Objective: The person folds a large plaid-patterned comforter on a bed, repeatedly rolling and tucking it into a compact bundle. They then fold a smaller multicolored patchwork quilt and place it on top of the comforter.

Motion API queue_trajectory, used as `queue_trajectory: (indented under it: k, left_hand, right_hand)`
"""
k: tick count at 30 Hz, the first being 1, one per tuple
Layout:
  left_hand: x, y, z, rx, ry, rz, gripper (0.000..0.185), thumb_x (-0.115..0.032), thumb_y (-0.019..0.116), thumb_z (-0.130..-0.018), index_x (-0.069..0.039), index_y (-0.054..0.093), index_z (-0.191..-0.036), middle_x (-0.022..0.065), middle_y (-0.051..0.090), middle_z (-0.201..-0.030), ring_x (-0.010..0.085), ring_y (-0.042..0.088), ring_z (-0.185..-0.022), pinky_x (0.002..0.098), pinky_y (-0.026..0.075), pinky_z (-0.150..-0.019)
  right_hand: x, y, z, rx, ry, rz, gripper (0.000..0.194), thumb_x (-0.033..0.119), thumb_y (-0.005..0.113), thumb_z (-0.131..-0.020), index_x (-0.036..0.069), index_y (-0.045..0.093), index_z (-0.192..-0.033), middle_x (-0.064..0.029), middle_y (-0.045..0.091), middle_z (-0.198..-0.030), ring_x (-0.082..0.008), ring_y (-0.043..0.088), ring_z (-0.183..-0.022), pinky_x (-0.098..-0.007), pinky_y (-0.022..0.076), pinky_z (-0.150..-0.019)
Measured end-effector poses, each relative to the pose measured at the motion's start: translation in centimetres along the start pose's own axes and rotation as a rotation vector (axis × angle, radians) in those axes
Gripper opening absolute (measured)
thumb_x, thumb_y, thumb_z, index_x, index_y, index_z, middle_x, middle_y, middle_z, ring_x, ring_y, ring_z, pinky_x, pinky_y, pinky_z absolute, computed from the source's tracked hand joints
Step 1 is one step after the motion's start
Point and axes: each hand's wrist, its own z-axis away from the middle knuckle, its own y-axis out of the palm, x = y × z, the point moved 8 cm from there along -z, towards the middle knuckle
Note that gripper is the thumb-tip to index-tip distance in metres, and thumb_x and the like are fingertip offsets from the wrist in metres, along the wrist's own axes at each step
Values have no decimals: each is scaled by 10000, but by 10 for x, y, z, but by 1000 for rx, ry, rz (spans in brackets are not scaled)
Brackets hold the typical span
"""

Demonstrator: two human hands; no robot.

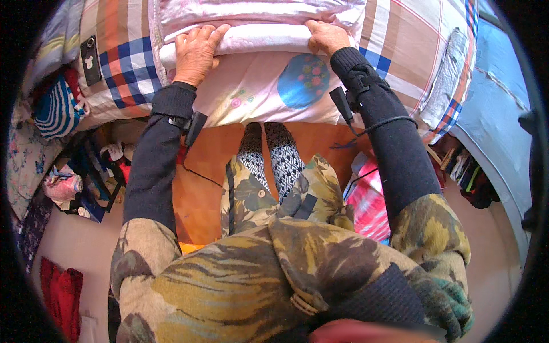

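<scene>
A light pink printed cloth (240, 85) with a large blue oval patch lies over a plaid bed cover (128, 64) before me. Across the cloth runs a thick rolled or folded band (261, 39) of pale fabric. My left hand (198, 53) grips the left part of this band, fingers curled over its far side. My right hand (327, 36) grips it near its right end, thumb and fingers around the edge. Fingertips of both hands are partly hidden. More pink and white fabric (261, 10) lies beyond the band.
A dark phone (90, 60) lies on the plaid cover at the left, beside a blue-and-white striped knitted item (59, 109). A folded grey cloth (444, 73) lies at the right. Various items fill the space below on both sides. A pink checked cloth (369, 206) is beside my legs.
</scene>
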Motion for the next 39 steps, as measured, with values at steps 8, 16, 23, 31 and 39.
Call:
queue_trajectory:
  k: [8,16,23,31,39]
  left_hand:
    - [22,2,-24,131,135,164,682,-100,692,-639,-218,492,-1280,49,593,-1076,282,583,-1004,430,445,-871]
    - [-7,-26,-6,-101,75,53,782,-225,809,-621,-249,467,-1324,50,514,-1232,243,496,-1139,431,366,-940]
    - [12,-10,-39,25,14,11,700,-357,805,-603,-203,532,-1228,18,612,-1132,238,592,-1031,394,447,-857]
    - [31,-2,-65,188,55,254,623,-485,737,-707,-201,563,-1233,57,630,-1130,257,606,-1024,395,472,-840]
    - [4,-25,-39,-105,38,-17,720,-277,812,-627,-202,505,-1274,50,536,-1209,269,497,-1144,457,332,-973]
  right_hand:
    - [57,-29,76,-685,-239,95,800,135,745,-590,213,416,-1315,-38,482,-1267,-226,456,-1208,-506,300,-1008]
    - [7,-14,16,-496,-65,150,304,129,573,-792,149,569,-1096,-77,632,-1052,-256,612,-1003,-406,462,-860]
    - [3,-33,-15,-107,58,38,244,192,539,-809,115,606,-1030,-141,655,-1008,-317,625,-1007,-469,492,-826]
    - [34,-46,39,-734,-310,182,446,169,602,-772,200,516,-1209,-53,557,-1142,-258,555,-1053,-495,367,-954]
    - [6,-48,-34,-345,-210,94,323,136,586,-757,128,574,-1080,-108,632,-1008,-283,617,-986,-430,461,-834]
